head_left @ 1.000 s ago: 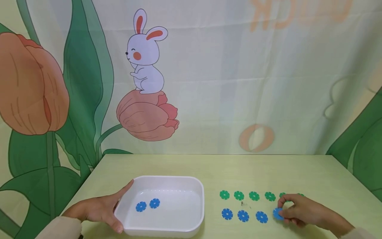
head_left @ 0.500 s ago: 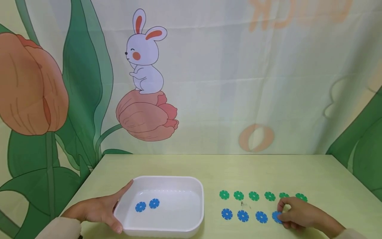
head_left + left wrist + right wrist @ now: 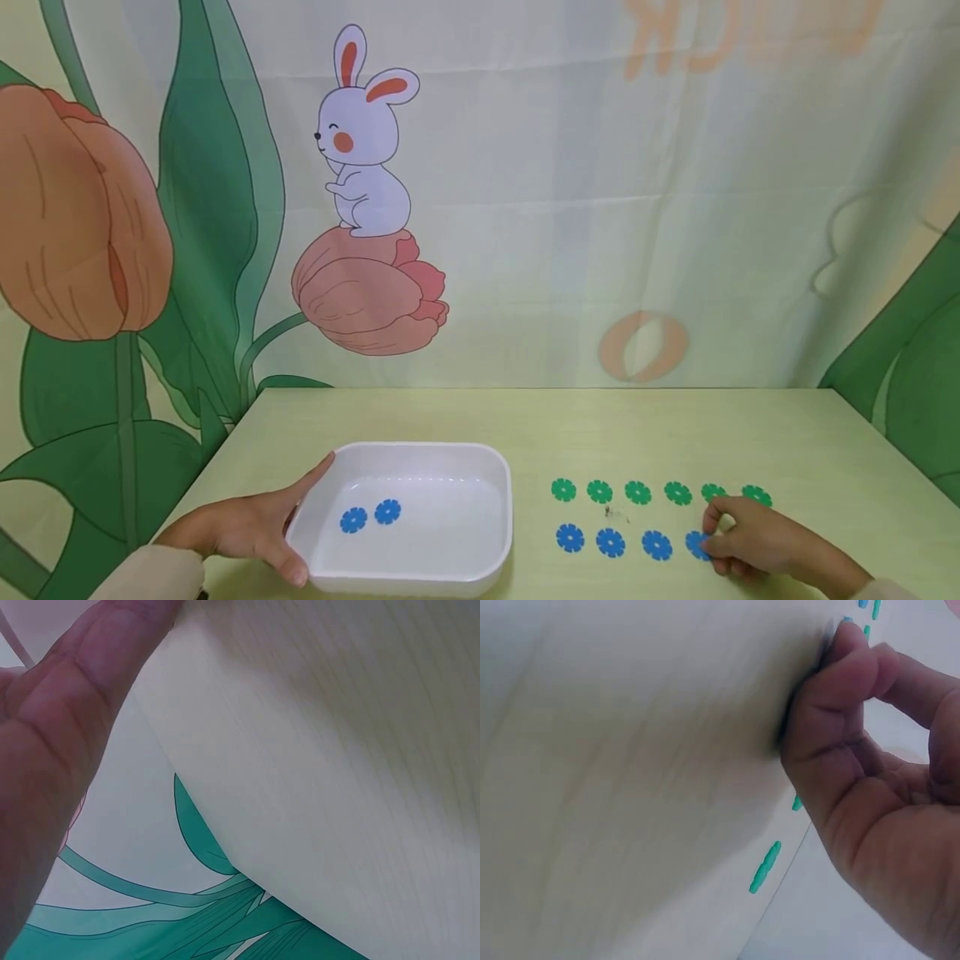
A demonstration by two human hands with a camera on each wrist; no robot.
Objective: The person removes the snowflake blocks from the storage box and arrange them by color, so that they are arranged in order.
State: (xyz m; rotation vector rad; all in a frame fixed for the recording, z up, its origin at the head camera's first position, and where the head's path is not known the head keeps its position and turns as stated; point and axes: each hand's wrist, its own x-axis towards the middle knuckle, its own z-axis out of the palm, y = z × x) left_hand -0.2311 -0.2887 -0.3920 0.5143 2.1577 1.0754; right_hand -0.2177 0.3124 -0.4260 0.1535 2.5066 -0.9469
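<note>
In the head view my right hand [image 3: 750, 537] has its thumb and index finger at the right edge of a blue snowflake disc [image 3: 696, 545], pinching it against the table. The right wrist view shows the thumb and finger together low over the table; the disc is mostly hidden there. My left hand [image 3: 255, 525] lies spread against the left side of a white tray [image 3: 405, 579], thumb at the front corner and index finger at the back corner. Two blue snowflake discs [image 3: 387, 512] lie inside the tray.
Three more blue discs [image 3: 611, 542] continue the row left of my right hand. Behind them runs a row of several green snowflake discs [image 3: 638, 492]. A pale table [image 3: 525, 417] meets a printed curtain [image 3: 510, 208] at its back edge.
My right hand has lowered slightly and the blue disc in its fingers now lies flat at the row's end. The rightmost green disc has come into fuller view. The left hand stays put.
</note>
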